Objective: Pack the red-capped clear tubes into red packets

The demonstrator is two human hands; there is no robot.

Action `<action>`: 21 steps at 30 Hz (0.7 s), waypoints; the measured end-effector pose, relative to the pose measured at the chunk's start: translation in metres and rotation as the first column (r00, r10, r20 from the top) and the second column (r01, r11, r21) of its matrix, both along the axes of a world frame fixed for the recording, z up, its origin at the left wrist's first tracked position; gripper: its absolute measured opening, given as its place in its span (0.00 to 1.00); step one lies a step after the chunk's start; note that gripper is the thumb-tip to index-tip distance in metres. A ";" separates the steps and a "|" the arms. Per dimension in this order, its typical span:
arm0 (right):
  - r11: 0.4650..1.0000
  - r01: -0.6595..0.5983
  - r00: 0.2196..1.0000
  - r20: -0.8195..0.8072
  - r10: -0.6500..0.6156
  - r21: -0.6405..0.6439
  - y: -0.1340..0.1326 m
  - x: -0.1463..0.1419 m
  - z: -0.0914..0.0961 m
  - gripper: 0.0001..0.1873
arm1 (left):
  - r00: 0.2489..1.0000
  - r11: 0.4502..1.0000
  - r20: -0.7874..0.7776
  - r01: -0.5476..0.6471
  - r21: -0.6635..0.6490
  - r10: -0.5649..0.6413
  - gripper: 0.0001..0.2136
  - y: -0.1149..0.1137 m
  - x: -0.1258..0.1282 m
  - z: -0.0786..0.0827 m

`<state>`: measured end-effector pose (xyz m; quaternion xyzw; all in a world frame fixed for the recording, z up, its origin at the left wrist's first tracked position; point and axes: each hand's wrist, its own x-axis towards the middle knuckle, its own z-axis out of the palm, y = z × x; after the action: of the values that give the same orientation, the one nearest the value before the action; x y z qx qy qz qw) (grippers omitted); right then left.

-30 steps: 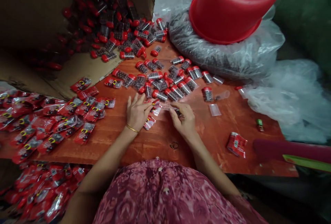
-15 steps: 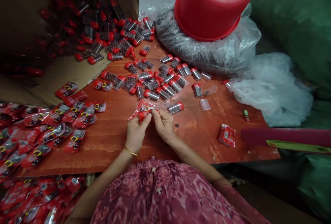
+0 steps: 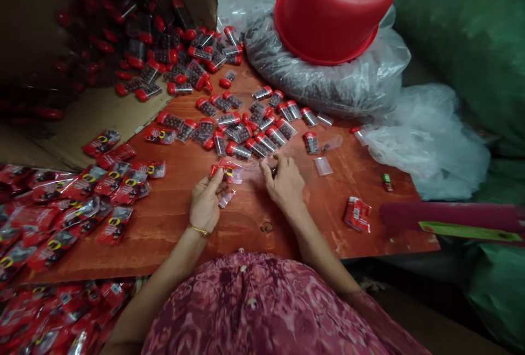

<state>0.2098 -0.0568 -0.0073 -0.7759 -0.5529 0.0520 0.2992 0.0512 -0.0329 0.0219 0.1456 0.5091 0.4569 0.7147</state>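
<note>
My left hand pinches a small red packet just above the reddish wooden board. My right hand rests beside it, fingers curled over a small red-capped vial whose dark end shows at the fingertips. Several red-capped clear vials filled with dark beads lie scattered right behind both hands. A small clear sachet lies under my left hand's fingers.
A heap of filled red packets covers the left side. A cardboard box at back left spills more vials. An upturned red tub sits on a plastic bag of dark beads. One red packet lies to the right, near a dark red bar.
Half a second ago both hands pinched the red packet together near my body. Now the right hand has let go and moved forward to a vial; the left still holds the packet.
</note>
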 end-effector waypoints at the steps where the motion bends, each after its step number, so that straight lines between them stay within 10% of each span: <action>1: 0.999 0.024 0.996 0.088 -0.021 -0.033 -0.003 0.008 -0.002 0.20 | 1.000 1.000 0.017 0.014 -0.011 -0.014 0.14 0.001 0.000 0.001; 7: 0.979 -0.202 0.957 0.206 0.204 -0.031 -0.040 0.031 -0.017 0.12 | 0.988 0.995 0.123 0.094 -0.043 -0.088 0.14 0.001 0.003 0.000; 16: 0.974 -0.203 0.901 0.370 0.226 -0.102 -0.050 0.035 -0.027 0.19 | 0.989 0.989 0.026 0.145 -0.016 -0.144 0.16 -0.001 0.001 -0.002; 21: 0.986 -0.169 0.972 0.163 0.169 -0.013 -0.045 0.038 -0.029 0.17 | 0.992 0.993 0.028 0.120 -0.009 -0.119 0.18 -0.001 0.002 -0.002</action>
<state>0.2477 -0.1019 -0.0366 -0.7275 -0.6396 0.0133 0.2479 0.0528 -0.0335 0.0196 0.1657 0.4922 0.4125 0.7484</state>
